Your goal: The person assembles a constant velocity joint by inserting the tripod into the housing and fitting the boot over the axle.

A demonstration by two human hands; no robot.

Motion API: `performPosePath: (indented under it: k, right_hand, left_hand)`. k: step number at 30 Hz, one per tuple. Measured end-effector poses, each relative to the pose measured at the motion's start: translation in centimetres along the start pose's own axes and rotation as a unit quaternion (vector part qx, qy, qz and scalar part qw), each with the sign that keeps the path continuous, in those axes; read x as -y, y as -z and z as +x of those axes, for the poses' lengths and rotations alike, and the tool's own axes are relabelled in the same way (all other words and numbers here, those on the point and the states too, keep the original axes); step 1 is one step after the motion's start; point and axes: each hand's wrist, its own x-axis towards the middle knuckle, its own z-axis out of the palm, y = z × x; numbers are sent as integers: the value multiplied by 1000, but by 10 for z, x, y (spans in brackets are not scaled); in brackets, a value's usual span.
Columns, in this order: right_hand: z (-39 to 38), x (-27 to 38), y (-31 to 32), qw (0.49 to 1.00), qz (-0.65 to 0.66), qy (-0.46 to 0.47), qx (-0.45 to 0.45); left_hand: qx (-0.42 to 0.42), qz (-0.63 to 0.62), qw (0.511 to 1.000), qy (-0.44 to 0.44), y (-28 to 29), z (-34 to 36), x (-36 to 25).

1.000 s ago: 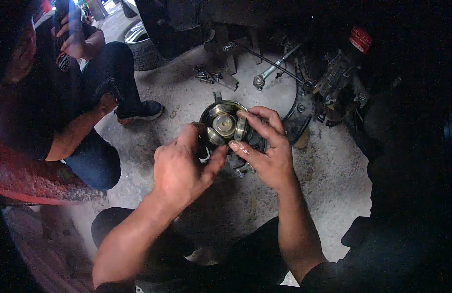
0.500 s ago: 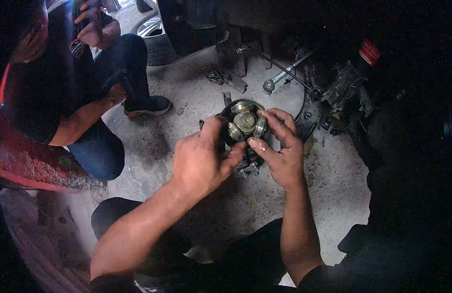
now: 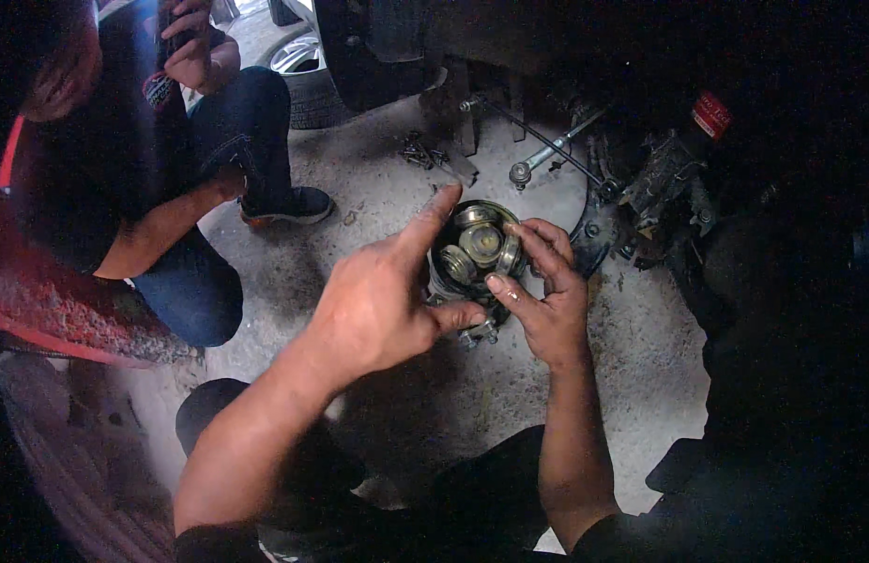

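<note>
At the far left, a red panel [image 3: 73, 324] runs along the floor [image 3: 641, 366]. Beside it a person [image 3: 172, 216] in jeans squats with one hand raised, a shoe [image 3: 298, 205] planted toward you. Behind that shoe a wheel [image 3: 310, 94] lies on its side.

Your left hand [image 3: 373, 300] is at the left of the cup, index finger and thumb spread wide apart, the finger pointing up past its upper left edge and the thumb reaching below. You have nothing pinched there; whether your palm side touches the cup, I cannot tell. Loose bolts [image 3: 420, 150] lie on the floor beyond.

The cup [image 3: 498, 206] is between your hands, its mouth facing you. Inside, three rollers [image 3: 476, 216] sit around a round hub [image 3: 480, 243]. Your right hand [image 3: 556, 291] is closed on the right roller [image 3: 510, 253], fingertips at its upper end, thumb at its lower.

Beyond that hand, a dark rod [image 3: 528, 127] crosses a silver link [image 3: 547, 158]. Farther right is a red can [image 3: 710, 114].
</note>
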Motion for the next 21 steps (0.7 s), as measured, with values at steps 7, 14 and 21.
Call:
performPosePath:
  k: [7,14,21]
  right_hand:
    - [-1,-8,1,999,-18,26,-1]
    - [-2,-20,7,999,30,9,5]
    - [-3,-33,18,962,261,-58,52]
  left_hand:
    - [45,16,996,-74,-2,8,20]
    - [76,67,987,126,14,2,-1]
    - [255,352,891,131,23,-12,34]
